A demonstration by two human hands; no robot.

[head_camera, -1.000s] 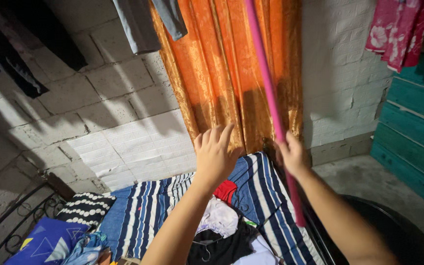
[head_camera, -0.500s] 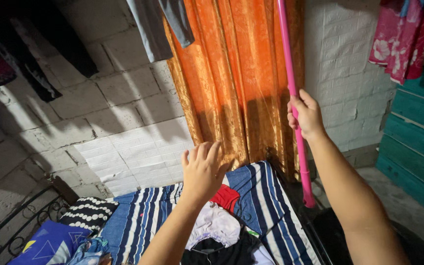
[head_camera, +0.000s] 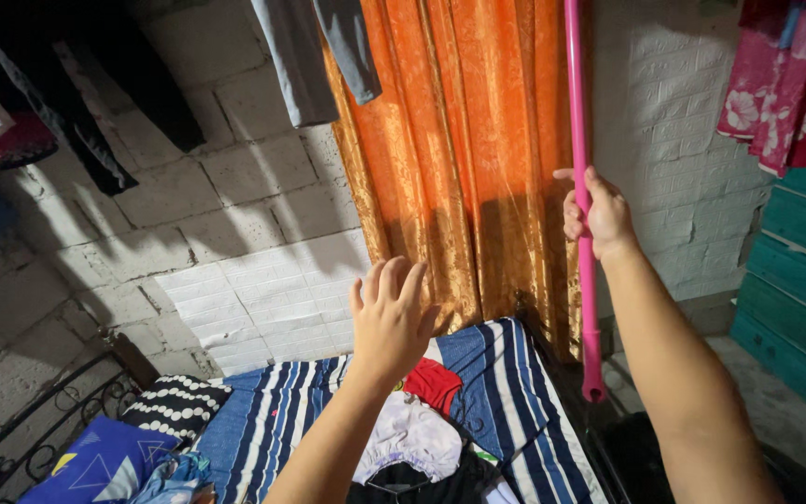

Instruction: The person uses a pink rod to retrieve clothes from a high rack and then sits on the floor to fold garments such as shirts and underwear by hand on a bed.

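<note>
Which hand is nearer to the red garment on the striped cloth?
The left. The left hand hovers open just above the red garment; the right hand is higher and off to the right, its grip on the pink pole.

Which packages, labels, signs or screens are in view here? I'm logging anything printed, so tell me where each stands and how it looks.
None show: only hanging clothes, an orange curtain, a striped sheet and the pink pole in the right hand.

From here, the pink pole [head_camera: 578,187] runs off the top edge, so I can't see its upper end; my right hand [head_camera: 597,217] covers part of its shaft.
</note>
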